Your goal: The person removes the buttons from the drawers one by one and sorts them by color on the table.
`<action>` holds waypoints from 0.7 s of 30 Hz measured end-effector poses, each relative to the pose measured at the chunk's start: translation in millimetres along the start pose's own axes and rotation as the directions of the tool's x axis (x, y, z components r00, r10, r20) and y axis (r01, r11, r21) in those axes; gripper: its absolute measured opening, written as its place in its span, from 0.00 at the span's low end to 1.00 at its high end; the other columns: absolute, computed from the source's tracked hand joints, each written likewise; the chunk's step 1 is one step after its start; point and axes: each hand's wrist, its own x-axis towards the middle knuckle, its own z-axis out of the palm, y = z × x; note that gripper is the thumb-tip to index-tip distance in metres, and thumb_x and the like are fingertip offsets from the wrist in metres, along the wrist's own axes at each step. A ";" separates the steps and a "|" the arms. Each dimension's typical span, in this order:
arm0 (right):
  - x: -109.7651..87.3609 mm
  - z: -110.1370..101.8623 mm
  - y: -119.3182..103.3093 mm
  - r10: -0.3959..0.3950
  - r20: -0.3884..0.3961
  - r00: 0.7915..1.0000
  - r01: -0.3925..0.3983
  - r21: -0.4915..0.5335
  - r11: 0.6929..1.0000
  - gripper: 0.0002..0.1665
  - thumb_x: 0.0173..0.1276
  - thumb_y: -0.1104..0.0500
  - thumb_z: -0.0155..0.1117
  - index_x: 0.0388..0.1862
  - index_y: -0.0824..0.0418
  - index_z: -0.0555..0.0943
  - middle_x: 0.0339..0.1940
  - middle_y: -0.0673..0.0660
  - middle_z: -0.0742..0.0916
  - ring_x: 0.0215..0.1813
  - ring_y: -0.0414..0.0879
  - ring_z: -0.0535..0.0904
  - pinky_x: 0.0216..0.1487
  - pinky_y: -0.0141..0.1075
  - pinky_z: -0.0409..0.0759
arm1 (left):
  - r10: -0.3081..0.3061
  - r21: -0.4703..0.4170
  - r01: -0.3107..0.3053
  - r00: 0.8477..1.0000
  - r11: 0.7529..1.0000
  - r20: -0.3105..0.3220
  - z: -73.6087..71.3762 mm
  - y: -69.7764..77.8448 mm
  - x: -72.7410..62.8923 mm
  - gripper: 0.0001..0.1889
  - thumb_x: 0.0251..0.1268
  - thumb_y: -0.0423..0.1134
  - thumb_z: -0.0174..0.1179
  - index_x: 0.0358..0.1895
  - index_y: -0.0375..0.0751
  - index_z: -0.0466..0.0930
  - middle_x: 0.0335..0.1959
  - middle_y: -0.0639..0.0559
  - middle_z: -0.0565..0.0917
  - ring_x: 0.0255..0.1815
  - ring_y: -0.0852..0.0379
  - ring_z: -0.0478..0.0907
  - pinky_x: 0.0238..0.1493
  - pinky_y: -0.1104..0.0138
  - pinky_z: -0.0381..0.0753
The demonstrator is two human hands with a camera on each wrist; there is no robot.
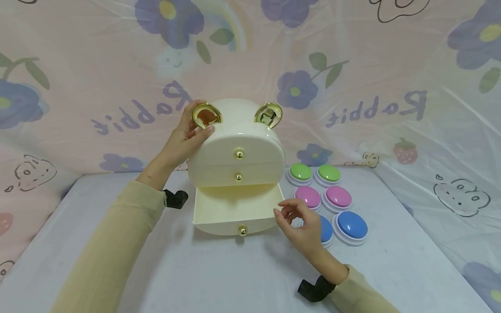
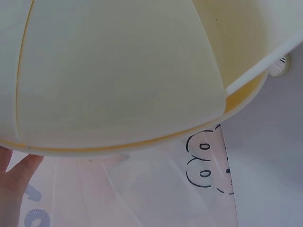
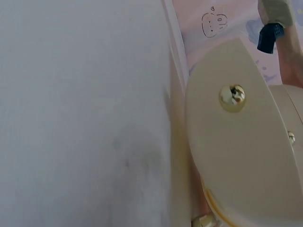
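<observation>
A cream storage box with round gold-rimmed ears stands on the table, its bottom drawer pulled out and nothing visible inside. My left hand grips the box's upper left side at the gold-rimmed ear, thumb in front and fingers behind. At the drawer's right front corner is my right hand, fingers loosely bent; whether they touch the drawer's edge is unclear. The drawer's round gold knob shows in the right wrist view. The left wrist view shows the box's side panel close up.
Right of the box stand several round push buttons on white bases: green, pink and blue. My right hand partly covers one blue button. A white cloth covers the table; a printed curtain hangs behind.
</observation>
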 end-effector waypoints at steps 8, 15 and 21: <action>-3.8 14.2 -3.7 -0.030 0.108 0.994 0.022 0.070 0.997 0.11 0.51 0.73 0.69 0.33 0.63 0.80 0.18 0.53 0.85 0.19 0.35 0.77 0.23 0.25 0.77 | -0.004 -0.015 0.004 1.000 1.000 -0.003 0.8 -0.3 0.4 0.33 0.69 0.46 0.56 0.71 0.72 0.49 0.66 0.49 0.70 0.71 0.52 0.63 0.64 0.47 0.66; -7.9 24.2 -6.3 -0.083 0.224 0.971 0.068 0.071 0.995 0.11 0.51 0.71 0.70 0.33 0.62 0.82 0.19 0.53 0.87 0.19 0.35 0.79 0.22 0.23 0.76 | 0.006 -0.016 -0.006 1.000 1.000 0.000 0.6 -1.1 1.4 0.33 0.69 0.45 0.56 0.70 0.72 0.50 0.66 0.49 0.70 0.72 0.52 0.62 0.67 0.47 0.63; -11.5 32.4 -5.4 -0.094 0.303 0.948 0.074 0.078 0.994 0.11 0.52 0.70 0.71 0.35 0.63 0.83 0.22 0.54 0.89 0.21 0.36 0.83 0.22 0.21 0.77 | -0.008 -0.020 0.008 1.000 1.000 0.000 0.3 -1.1 1.3 0.33 0.69 0.46 0.56 0.70 0.75 0.50 0.67 0.50 0.70 0.72 0.52 0.62 0.65 0.46 0.66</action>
